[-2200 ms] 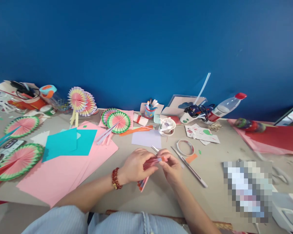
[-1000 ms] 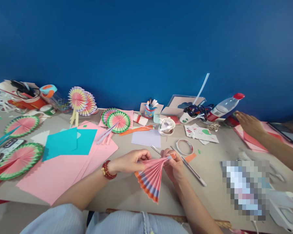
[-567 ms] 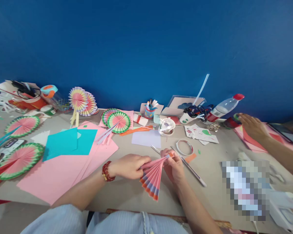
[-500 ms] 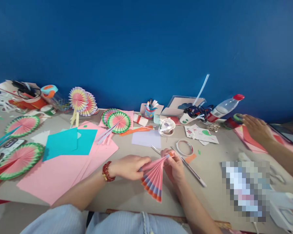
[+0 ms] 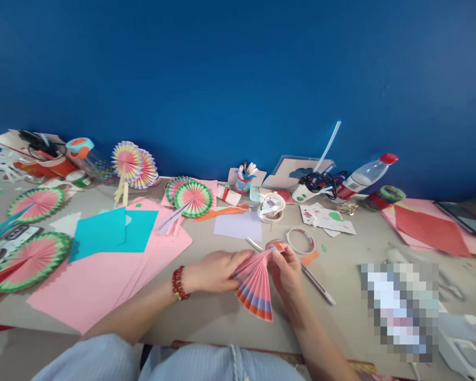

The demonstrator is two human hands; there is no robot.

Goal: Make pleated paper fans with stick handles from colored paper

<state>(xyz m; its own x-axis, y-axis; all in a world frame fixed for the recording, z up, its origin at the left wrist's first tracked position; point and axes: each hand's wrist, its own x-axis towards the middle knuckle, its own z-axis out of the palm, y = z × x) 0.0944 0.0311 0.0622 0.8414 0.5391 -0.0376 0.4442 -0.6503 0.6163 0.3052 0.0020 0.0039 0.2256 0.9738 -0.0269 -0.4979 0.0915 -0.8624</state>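
Note:
Between my two hands is a pleated paper fan (image 5: 257, 288), pink with purple and orange bands along its spread lower edge. My left hand (image 5: 220, 271) has its fingers closed on the fan's left side. At the gathered upper end, my right hand (image 5: 284, 264) pinches the folds, where an orange-striped tip sticks out. Just behind my right hand lie a pen (image 5: 317, 284), a roll of tape (image 5: 300, 241) and an orange paper scrap (image 5: 309, 258). My left forearm passes over pink paper sheets (image 5: 91, 286).
Finished round paper fans (image 5: 193, 199) lie to the left and back. Teal paper (image 5: 111, 233) rests on the pink sheets. A plastic bottle (image 5: 363, 177), a cup of pens (image 5: 244, 182) and a white cup (image 5: 303, 191) stand along the blue wall. Red paper (image 5: 432, 230) lies at right.
My left hand has shifted slightly right, and the fan's spread edge has swung right. The other person's hand at the far right has left the view, uncovering red paper.

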